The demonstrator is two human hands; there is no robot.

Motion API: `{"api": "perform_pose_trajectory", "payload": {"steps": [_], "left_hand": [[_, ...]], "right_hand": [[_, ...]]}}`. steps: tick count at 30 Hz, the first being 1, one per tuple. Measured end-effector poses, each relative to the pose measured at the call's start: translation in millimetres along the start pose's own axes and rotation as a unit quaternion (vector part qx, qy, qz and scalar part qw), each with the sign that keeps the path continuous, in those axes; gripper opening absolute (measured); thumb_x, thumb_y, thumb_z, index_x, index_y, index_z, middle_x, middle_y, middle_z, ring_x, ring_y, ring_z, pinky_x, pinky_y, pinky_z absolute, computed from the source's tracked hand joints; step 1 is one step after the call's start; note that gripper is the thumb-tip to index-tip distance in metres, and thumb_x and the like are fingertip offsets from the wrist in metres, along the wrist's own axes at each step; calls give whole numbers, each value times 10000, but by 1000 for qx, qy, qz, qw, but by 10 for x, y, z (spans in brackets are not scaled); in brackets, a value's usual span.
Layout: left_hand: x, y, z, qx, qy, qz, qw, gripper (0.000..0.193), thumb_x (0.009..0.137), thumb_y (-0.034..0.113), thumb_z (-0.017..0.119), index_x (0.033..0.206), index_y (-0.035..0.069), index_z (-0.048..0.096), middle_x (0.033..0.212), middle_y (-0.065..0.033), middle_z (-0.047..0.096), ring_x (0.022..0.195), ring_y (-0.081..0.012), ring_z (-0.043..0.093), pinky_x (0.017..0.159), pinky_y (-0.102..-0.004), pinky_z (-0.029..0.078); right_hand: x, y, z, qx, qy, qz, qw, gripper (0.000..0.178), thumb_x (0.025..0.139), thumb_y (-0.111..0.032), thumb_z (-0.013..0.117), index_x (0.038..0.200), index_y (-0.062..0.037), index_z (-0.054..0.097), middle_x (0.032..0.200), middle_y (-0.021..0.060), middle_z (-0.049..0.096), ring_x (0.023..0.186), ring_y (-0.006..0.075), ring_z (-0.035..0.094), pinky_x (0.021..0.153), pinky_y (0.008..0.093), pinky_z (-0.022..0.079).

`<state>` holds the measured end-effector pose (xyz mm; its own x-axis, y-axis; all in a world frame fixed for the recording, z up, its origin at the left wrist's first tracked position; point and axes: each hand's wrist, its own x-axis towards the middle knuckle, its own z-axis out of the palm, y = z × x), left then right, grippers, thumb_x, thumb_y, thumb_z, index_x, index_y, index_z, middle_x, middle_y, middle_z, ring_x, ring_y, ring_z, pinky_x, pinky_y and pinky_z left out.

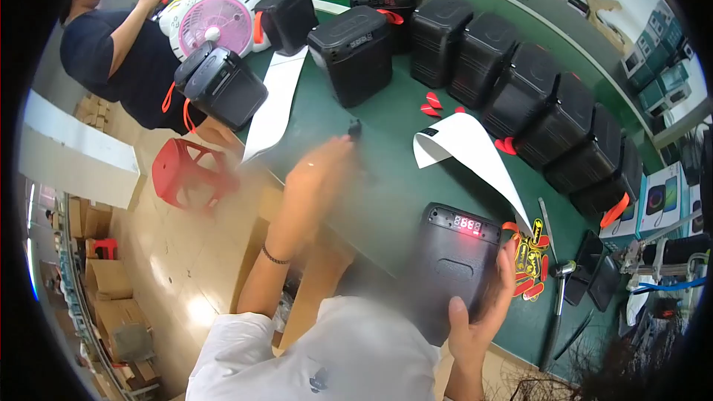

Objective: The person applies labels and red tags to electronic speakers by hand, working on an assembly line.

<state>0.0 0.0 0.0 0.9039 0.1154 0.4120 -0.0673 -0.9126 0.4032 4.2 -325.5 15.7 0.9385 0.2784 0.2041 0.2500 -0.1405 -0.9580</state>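
Observation:
My right hand (pixel 484 310) grips the side of a black portable speaker (pixel 457 256) at the table's near edge. The thumb lies on its top and the fingers wrap its right side. Red digits glow on the speaker's panel, and an orange strap shows by my fingertips. Farther left, my left hand (pixel 323 174) reaches over the green table (pixel 386 178). Its fingers are pinched at a small black piece (pixel 355 131), which is blurred, so its kind is unclear. A curled white sheet (pixel 464 150) and a flat white strip (pixel 278 96) lie nearby.
Black speakers (pixel 512 78) line the far and right sides. Red and yellow stickers (pixel 530 263) and a hammer (pixel 558 304) lie to the right. A pink-and-white fan (pixel 212 26) stands far left, near another person (pixel 111 52). A red stool (pixel 189 174) is on the floor.

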Motion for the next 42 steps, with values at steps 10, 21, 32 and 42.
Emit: {"api": "perform_pose_trajectory", "payload": {"steps": [10,21,32,42], "left_hand": [[105,1070,-216,-632,68,-291,715,363,1098,248,514,1275,-60,585,1160,-255,727,899,-212,763,783,-309,631],[151,1258,38,-588,-46,-171,789,311,1054,165,540,1288,-39,554,1271,-213,664,1133,-246,684,965,-350,546],[-5,1136,558,-601,-120,-159,774,537,1075,322,364,1483,-22,426,1555,-178,442,1470,-270,386,1232,-386,235],[33,1103,567,-584,-132,-123,792,469,1094,271,323,1436,-20,458,1511,-173,466,1451,-264,392,1217,-382,261]], "right_hand": [[343,-354,-256,-178,51,-220,958,550,748,-126,916,1222,-30,655,1255,193,672,1137,354,667,968,437,548],[973,-472,-422,-325,-77,-360,871,426,693,-43,792,1111,-123,804,1099,73,724,908,253,666,784,356,560],[1141,-338,-379,-265,-197,-195,924,381,715,-22,821,1072,-155,832,1113,28,728,964,248,605,829,347,522],[1129,-319,-436,-278,-213,-166,922,412,676,-13,810,1058,-164,839,1134,10,731,968,249,600,882,374,522]]}}
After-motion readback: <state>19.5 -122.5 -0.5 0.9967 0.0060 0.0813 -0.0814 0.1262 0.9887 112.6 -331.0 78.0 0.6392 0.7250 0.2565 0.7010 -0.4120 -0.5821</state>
